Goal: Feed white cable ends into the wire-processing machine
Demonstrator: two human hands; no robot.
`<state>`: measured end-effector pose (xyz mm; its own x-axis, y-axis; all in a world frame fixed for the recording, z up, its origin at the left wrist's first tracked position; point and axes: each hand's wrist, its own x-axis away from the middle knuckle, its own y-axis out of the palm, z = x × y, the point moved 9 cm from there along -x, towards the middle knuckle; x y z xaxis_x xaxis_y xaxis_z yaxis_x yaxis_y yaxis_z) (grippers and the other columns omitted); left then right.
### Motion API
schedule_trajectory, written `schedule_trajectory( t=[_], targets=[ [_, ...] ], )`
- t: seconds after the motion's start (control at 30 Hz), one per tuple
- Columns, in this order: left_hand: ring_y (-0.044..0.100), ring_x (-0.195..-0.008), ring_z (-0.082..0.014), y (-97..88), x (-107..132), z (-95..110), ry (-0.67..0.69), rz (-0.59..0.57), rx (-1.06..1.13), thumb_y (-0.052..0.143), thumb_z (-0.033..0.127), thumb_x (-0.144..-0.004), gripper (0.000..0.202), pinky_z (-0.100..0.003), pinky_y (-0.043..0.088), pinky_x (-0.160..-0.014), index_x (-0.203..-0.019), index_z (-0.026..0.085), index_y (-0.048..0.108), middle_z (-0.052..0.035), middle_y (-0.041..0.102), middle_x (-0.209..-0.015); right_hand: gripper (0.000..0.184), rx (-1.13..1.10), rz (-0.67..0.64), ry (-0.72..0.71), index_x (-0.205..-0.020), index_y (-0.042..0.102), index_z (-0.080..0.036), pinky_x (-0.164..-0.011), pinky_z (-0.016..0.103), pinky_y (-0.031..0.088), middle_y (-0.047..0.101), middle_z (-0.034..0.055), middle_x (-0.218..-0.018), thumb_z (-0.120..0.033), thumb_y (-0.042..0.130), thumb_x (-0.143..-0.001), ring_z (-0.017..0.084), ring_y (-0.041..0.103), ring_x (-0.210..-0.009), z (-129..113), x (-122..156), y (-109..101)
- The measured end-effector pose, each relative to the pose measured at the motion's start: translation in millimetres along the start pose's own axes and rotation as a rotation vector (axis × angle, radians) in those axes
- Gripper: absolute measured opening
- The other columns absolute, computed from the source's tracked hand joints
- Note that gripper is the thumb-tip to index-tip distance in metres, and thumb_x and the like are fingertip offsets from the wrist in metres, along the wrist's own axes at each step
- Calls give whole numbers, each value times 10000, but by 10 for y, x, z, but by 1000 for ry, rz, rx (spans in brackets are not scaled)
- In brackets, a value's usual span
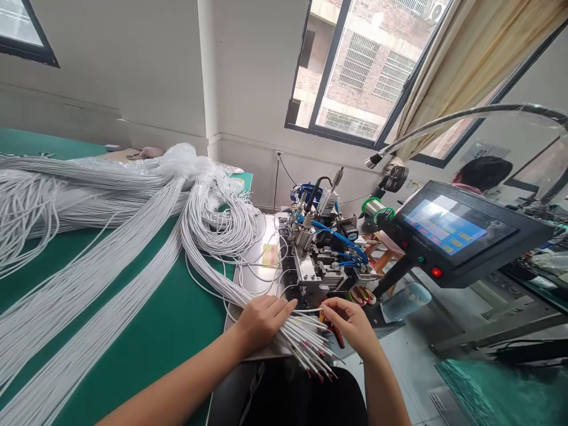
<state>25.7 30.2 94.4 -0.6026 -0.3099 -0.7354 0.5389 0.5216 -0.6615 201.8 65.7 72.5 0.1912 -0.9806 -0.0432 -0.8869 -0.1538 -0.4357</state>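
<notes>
My left hand [265, 319] is wrapped over a thick bundle of white cables [217, 281] at the front edge of the metal worktop. Beyond that hand the cable ends [310, 349] fan out over my lap, with reddish wire tips showing. Between thumb and fingers, my right hand [350, 324] pinches the end of a single white cable [310, 310] just in front of the machine. Under the right hand is a tool with red-orange and black handles [336, 334], partly hidden.
A machine with metal cylinders and blue tubes [323, 236] stands right behind my hands. A touchscreen panel [448, 225] juts in from the right. Long white cable bundles [97, 284] cover much of the green table [177, 361]. Another person [483, 173] is at the back right.
</notes>
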Motion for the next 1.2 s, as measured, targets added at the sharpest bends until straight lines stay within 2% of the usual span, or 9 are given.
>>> schedule_trajectory(
  t=[0.17, 0.27, 0.37, 0.53, 0.67, 0.8, 1.0, 1.1, 1.2],
  targets=[
    [600, -648, -141, 32, 37, 3, 6, -29, 35, 357, 123, -908, 349, -261, 477, -574, -1205, 145, 538, -49, 651, -803, 342, -176, 98, 15, -830, 644, -137, -568, 233, 397, 585, 32, -723, -478, 648, -829, 149, 509, -642, 78, -85, 21],
    [579, -619, -135, 23, 48, 29, 29, -27, 52, 377, 149, -906, 349, -258, 455, -557, -1222, 157, 527, -45, 647, -808, 357, -372, 181, 35, -788, 623, -135, -478, 211, 298, 521, 3, -656, -482, 707, -780, 102, 405, -537, 175, -132, 86],
    [576, -622, -127, -11, 42, 50, 47, -9, 61, 391, 144, -911, 324, -257, 438, -551, -1203, 152, 532, -43, 653, -824, 358, -490, 214, 36, -773, 626, -129, -450, 212, 208, 493, -9, -634, -474, 723, -769, 74, 299, -490, 185, -167, 177],
    [580, -619, -122, -48, 7, 58, 48, 21, 63, 385, 137, -923, 272, -260, 417, -534, -1139, 147, 549, -19, 631, -749, 348, -451, 244, 35, -853, 668, -127, -475, 218, 250, 550, 11, -674, -464, 716, -783, 85, 336, -514, 144, -164, 207],
    [587, -657, -128, -50, -15, 42, 29, 38, 52, 403, 133, -927, 237, -276, 448, -612, -1109, 151, 554, -11, 614, -735, 353, -385, 285, 33, -916, 677, -134, -505, 228, 303, 617, 37, -754, -464, 706, -793, 108, 410, -550, 205, -125, 149],
    [585, -683, -131, -44, -14, 22, 2, 56, 48, 423, 143, -932, 205, -292, 449, -672, -1080, 157, 564, -6, 601, -733, 351, -397, 280, 52, -935, 681, -138, -492, 225, 292, 631, 42, -778, -461, 699, -800, 109, 423, -549, 258, -97, 155],
    [579, -719, -132, -18, 10, 31, 9, 49, 60, 431, 143, -935, 191, -304, 435, -729, -1055, 159, 579, 0, 595, -743, 408, -457, 280, 89, -954, 683, -119, -443, 213, 204, 636, 56, -765, -477, 723, -762, 75, 332, -483, 263, -87, 199],
    [566, -708, -134, -20, 7, 17, 9, 38, 62, 436, 151, -934, 194, -303, 420, -729, -1053, 163, 589, 1, 592, -732, 414, -537, 229, 103, -942, 684, -118, -433, 209, 154, 627, 52, -753, -476, 734, -741, 54, 261, -456, 260, -100, 237],
    [554, -705, -136, -24, 10, -20, -7, 22, 57, 436, 155, -928, 206, -307, 397, -747, -1050, 182, 601, 0, 594, -731, 403, -518, 186, 123, -901, 686, -112, -428, 207, 158, 626, 54, -734, -471, 731, -726, 53, 263, -447, 268, -115, 234]
  ],
)
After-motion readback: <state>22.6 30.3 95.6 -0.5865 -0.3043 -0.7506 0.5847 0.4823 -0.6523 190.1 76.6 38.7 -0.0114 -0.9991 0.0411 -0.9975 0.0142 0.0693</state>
